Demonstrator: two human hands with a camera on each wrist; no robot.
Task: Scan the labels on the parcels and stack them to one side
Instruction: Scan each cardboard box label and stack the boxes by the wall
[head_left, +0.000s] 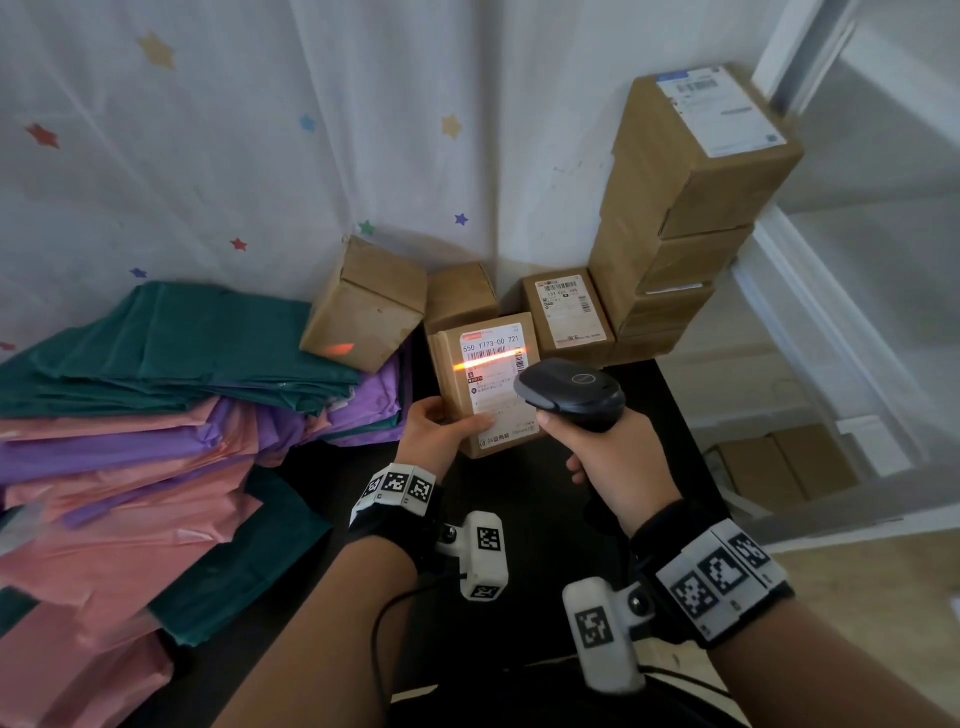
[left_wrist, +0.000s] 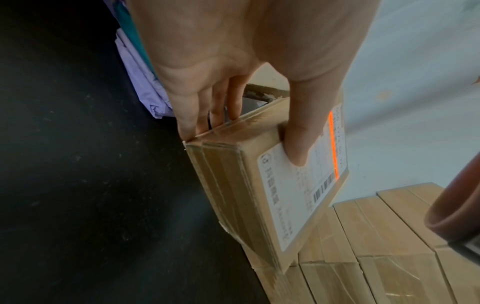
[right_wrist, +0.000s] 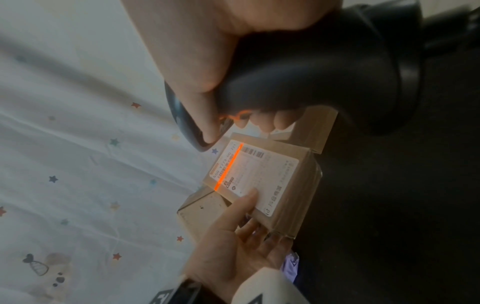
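Observation:
My left hand (head_left: 439, 428) holds a small cardboard parcel (head_left: 488, 384) above the black table, thumb (left_wrist: 298, 144) on its white label (left_wrist: 303, 193), fingers (left_wrist: 207, 111) behind it. My right hand (head_left: 602, 447) grips a black handheld scanner (head_left: 571, 392) just right of the parcel. An orange scan line (head_left: 488, 359) crosses the barcode on the label (right_wrist: 249, 176). The scanner (right_wrist: 298, 72) fills the top of the right wrist view. A tall stack of taped boxes (head_left: 685, 208) stands at the back right. Three more small boxes (head_left: 363, 306) sit behind the held parcel.
Teal, purple and pink plastic mailer bags (head_left: 156, 415) lie heaped over the left of the black table (head_left: 519, 519). A white star-patterned curtain (head_left: 260, 130) hangs behind. More cardboard boxes (head_left: 779, 462) sit on the floor to the right. A stray orange spot (head_left: 337, 349) lights the left box.

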